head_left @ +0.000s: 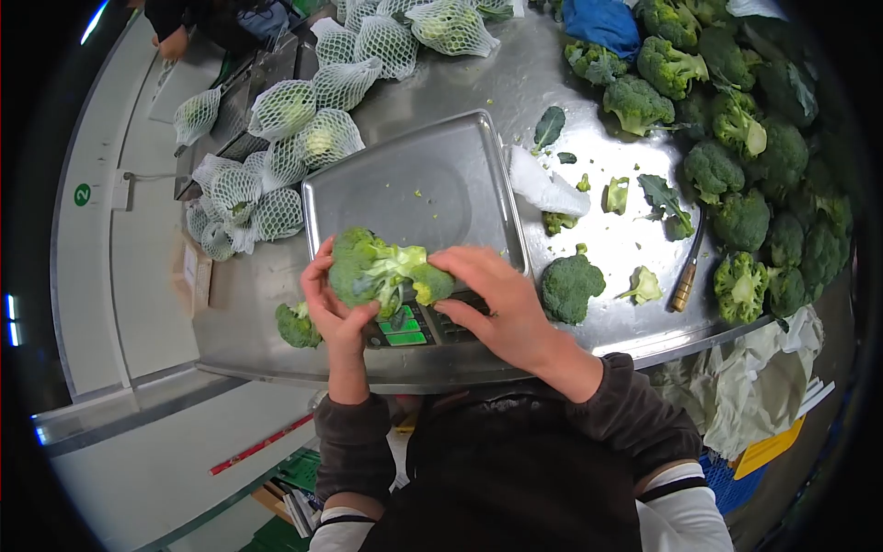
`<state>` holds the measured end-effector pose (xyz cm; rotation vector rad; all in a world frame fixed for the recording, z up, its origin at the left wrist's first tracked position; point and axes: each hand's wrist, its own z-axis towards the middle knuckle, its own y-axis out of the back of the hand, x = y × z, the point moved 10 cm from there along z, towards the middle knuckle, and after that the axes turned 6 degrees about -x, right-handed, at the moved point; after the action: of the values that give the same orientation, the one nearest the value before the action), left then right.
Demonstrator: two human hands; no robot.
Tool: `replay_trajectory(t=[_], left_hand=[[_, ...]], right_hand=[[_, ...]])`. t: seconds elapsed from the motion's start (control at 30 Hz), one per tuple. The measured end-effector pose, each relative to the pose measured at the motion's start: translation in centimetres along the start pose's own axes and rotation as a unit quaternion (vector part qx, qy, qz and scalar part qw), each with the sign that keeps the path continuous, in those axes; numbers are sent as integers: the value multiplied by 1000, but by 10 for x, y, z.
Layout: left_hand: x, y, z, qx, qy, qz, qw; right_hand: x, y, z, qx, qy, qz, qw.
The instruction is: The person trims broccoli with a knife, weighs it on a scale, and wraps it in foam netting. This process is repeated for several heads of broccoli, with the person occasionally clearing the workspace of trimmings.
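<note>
A head of broccoli is held above the front of a steel weighing scale, its cut stem side turned up toward me. My left hand wraps round the crown from the left, thumb on the underside. On the right, my right hand pinches a smaller floret at the edge of the same head. Under the hands, the scale's green display is partly covered. Another broccoli head lies just left of my left hand, and one more sits right of my right hand.
Net-wrapped broccoli heads are heaped at the back left. Unwrapped heads pile up along the right. A knife, trimmed leaves, stem pieces and white netting lie on the steel table. Another person's hand shows at top left.
</note>
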<state>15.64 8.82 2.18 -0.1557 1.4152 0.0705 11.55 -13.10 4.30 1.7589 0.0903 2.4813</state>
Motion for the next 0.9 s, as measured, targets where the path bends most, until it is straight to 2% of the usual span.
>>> replay_trajectory(t=[0.07, 0.2, 0.43, 0.63, 0.67, 0.73, 0.9], left_hand=[[-9, -22, -2, 77, -104, 141, 982], [-1, -34, -6, 76, -54, 134, 987], [-3, -34, -2, 127, -48, 275, 952], [-5, -36, 3, 118, -26, 249, 961], [-6, -37, 4, 114, -25, 249, 961], [-13, -50, 0, 145, -84, 314, 935], [-14, -53, 2, 145, -84, 315, 934]], right_hand=[[5, 0, 4, -10, 33, -53, 998], [-1, -7, 1, 2, 28, -118, 993], [-8, -16, 4, -7, 37, -68, 997], [-6, -19, 5, 31, 30, -66, 997], [-9, -21, 4, 49, 16, -72, 996], [-8, -23, 5, 54, 29, -86, 994], [-9, -25, 3, 24, 56, -109, 992]])
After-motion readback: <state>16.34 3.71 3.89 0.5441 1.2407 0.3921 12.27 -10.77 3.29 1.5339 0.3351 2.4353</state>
